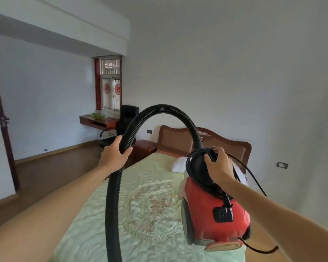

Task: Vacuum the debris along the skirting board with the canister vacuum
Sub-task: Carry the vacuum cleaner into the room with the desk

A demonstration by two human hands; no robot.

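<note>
A red canister vacuum (212,210) hangs in the air over the bed, carried by its black top handle, which my right hand (219,167) grips together with loops of black power cord (254,178). Its black ribbed hose (159,110) arches up from the canister and drops down out of the bottom of the view. My left hand (115,152) grips the hose on the left side of the arch. A wooden skirting board (55,150) runs along the foot of the far left wall. No debris can be made out from here.
A bed with a green embroidered cover (140,205), a white pillow (178,164) and a brown headboard (174,140) fills the middle. A bedside cabinet (144,148), black chair (128,118) and wall desk (97,120) stand under the window. Wooden floor (45,176) lies left; a dark door (2,120) is at far left.
</note>
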